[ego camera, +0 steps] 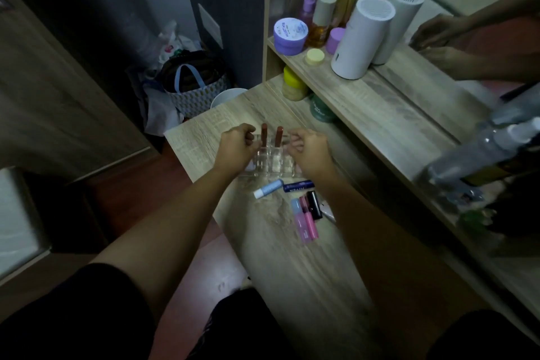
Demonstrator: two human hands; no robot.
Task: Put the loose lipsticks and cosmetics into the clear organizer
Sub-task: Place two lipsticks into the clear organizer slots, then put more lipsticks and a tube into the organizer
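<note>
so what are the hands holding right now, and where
Both hands grip the clear organizer: left hand at its left end, right hand at its right end. Neither holds a lipstick.

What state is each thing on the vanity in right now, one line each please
Clear organizer: upright, mostly empty.
Two brown lipsticks: standing in its back slots.
Blue-and-white tube: loose, lying flat.
Navy tube: loose, lying flat.
Pink tubes: loose, side by side.
Left hand: at organizer.
Right hand: at organizer.

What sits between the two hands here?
In the head view, two brown lipsticks stand upright in the clear organizer, between the left hand and right hand.
</note>
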